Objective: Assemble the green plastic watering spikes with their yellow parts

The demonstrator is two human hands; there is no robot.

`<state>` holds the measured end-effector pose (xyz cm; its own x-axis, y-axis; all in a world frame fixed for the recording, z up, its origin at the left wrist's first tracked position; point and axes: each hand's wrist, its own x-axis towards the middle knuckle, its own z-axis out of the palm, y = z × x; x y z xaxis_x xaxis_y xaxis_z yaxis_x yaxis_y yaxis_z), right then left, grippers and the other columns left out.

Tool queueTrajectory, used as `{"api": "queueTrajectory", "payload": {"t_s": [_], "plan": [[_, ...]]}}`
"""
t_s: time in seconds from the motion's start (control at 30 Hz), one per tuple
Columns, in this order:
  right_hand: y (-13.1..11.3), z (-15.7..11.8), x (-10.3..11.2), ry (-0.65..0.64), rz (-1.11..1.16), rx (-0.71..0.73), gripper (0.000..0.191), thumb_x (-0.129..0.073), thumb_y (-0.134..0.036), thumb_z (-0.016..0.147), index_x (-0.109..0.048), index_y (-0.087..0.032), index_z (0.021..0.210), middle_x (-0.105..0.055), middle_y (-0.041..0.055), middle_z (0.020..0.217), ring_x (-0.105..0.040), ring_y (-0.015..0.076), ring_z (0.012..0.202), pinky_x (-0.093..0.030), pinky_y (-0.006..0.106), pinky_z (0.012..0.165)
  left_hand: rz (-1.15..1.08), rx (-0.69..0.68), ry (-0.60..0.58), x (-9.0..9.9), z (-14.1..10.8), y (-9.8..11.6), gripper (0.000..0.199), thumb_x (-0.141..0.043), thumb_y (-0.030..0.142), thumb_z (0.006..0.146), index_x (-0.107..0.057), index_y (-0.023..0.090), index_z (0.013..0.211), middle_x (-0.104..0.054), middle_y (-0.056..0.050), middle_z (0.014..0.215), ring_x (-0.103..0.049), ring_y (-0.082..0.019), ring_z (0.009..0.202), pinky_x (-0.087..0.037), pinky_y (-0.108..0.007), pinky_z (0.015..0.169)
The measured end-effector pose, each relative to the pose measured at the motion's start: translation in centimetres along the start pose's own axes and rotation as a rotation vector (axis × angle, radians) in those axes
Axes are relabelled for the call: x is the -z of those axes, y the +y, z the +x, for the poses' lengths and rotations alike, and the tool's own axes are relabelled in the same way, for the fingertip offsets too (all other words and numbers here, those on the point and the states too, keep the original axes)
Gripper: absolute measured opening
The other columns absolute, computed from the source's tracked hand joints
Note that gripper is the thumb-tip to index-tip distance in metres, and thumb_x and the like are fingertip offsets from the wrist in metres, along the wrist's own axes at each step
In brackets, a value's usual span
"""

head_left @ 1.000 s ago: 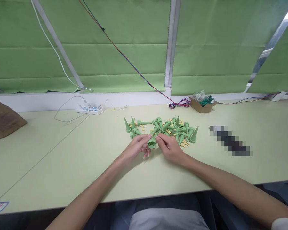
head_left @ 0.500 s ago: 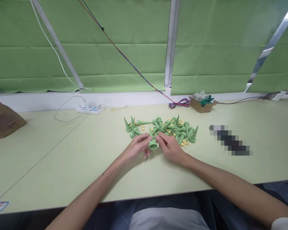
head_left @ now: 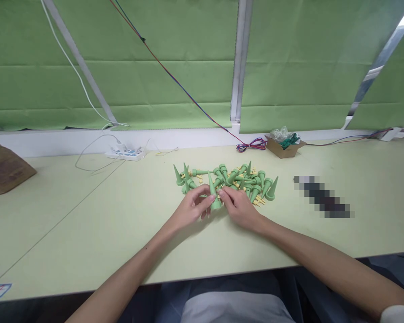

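A green plastic watering spike (head_left: 216, 205) stands nearly upright between my hands, its pointed end up and its wider collar below. My left hand (head_left: 190, 209) pinches it around the middle with thumb and fingers. My right hand (head_left: 239, 207) is closed at the spike's right side, thumb against finger; whatever lies between those fingertips is too small or hidden to name. Just behind my hands is a loose pile of similar green spikes (head_left: 270, 190), some lying and some standing. Small yellow plastic pieces (head_left: 259, 201) are scattered among them.
A small cardboard box (head_left: 283, 149) with clear plastic and green material stands at the back right, beside a coiled red-blue cable (head_left: 252, 145). At the back left lies a white power strip (head_left: 126, 154). A brown cardboard object (head_left: 6, 168) sits at the far left. A blurred patch (head_left: 323, 197) covers something on the right.
The held spike has tilted: its open lower end faced me before, and now its side shows with the tip higher. My left thumb has shifted slightly right and down. My right hand is nearly still.
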<state>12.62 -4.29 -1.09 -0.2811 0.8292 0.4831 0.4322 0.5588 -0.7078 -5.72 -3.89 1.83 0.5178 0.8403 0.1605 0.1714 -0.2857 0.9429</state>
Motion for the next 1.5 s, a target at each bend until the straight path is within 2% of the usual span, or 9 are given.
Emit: {"api": "queueTrajectory", "payload": {"t_s": [0.27,0.47,0.57,0.77,0.9,1.1,1.33,1.5], "plan": [[0.1,0.1,-0.1,0.011,-0.007,-0.024,0.040,-0.031,-0.039,0.103,-0.036,-0.022,0.067,-0.040,-0.0039,0.055,-0.036,0.0122,0.050,-0.028,0.029,0.054,0.191,-0.055,0.109,-0.6,-0.2,-0.2,0.023,-0.053,0.042,0.092,-0.056,0.019,0.094,-0.057,-0.001,0.080,-0.055,-0.011,0.062,-0.042,-0.022,0.052],[0.2,0.1,-0.1,0.034,0.028,-0.052,0.041,-0.033,-0.039,0.102,-0.038,-0.021,0.066,-0.041,-0.0035,0.056,-0.038,0.0120,0.051,-0.029,0.028,0.054,0.439,-0.246,0.208,-0.5,-0.1,-1.2,0.017,-0.052,0.034,0.094,-0.058,0.019,0.096,-0.056,-0.004,0.090,-0.054,-0.013,0.075,-0.043,-0.022,0.059],[0.2,0.1,-0.2,0.062,0.053,-0.062,0.041,-0.034,-0.039,0.102,-0.038,-0.021,0.066,-0.042,-0.0035,0.056,-0.038,0.0119,0.051,-0.029,0.027,0.054,0.506,-0.266,0.227,-0.5,0.0,-1.2,0.016,-0.051,0.034,0.095,-0.058,0.019,0.096,-0.056,-0.004,0.089,-0.052,-0.013,0.075,-0.042,-0.021,0.056],[0.0,0.1,-0.3,0.115,0.071,-0.079,0.040,-0.036,-0.041,0.102,-0.037,-0.021,0.066,-0.041,-0.0040,0.057,-0.037,0.0117,0.052,-0.030,0.027,0.055,0.462,-0.186,0.287,-0.7,0.1,-0.9,0.021,-0.053,0.039,0.093,-0.054,0.019,0.099,-0.059,-0.003,0.093,-0.054,-0.012,0.070,-0.043,-0.023,0.058],[-0.1,0.1,-0.2,0.162,0.064,-0.067,0.039,-0.038,-0.040,0.101,-0.033,-0.022,0.067,-0.035,-0.0051,0.057,-0.032,0.0114,0.052,-0.027,0.027,0.053,0.460,-0.128,0.282,-0.7,0.1,-0.9,0.027,-0.050,0.044,0.094,-0.052,0.018,0.085,-0.055,0.001,0.074,-0.049,-0.012,0.063,-0.037,-0.023,0.054],[-0.2,0.1,-0.2,0.186,0.048,-0.056,0.037,-0.039,-0.038,0.101,-0.032,-0.021,0.068,-0.033,-0.0057,0.057,-0.029,0.0109,0.052,-0.026,0.026,0.053,0.484,-0.055,0.253,-0.6,0.2,-0.9,0.044,-0.042,0.048,0.096,-0.052,0.016,0.066,-0.046,0.002,0.058,-0.040,-0.011,0.056,-0.032,-0.024,0.054],[0.0,0.1,-0.2,0.153,0.023,-0.015,0.035,-0.040,-0.034,0.101,-0.037,-0.021,0.069,-0.035,-0.0055,0.058,-0.031,0.0106,0.052,-0.026,0.026,0.053,0.043,0.217,0.061,-0.3,0.6,-0.8,0.062,-0.039,0.065,0.091,-0.064,0.013,0.070,-0.048,0.000,0.050,-0.046,-0.011,0.043,-0.034,-0.024,0.042],[0.0,-0.1,-0.2,0.087,0.032,0.025,0.032,-0.040,-0.032,0.101,-0.042,-0.020,0.071,-0.038,-0.0050,0.060,-0.034,0.0104,0.053,-0.028,0.025,0.054,-0.114,0.285,0.033,-0.2,0.7,-0.4,0.062,-0.043,0.067,0.089,-0.065,0.012,0.071,-0.051,-0.002,0.052,-0.048,-0.011,0.044,-0.033,-0.022,0.039]]}}
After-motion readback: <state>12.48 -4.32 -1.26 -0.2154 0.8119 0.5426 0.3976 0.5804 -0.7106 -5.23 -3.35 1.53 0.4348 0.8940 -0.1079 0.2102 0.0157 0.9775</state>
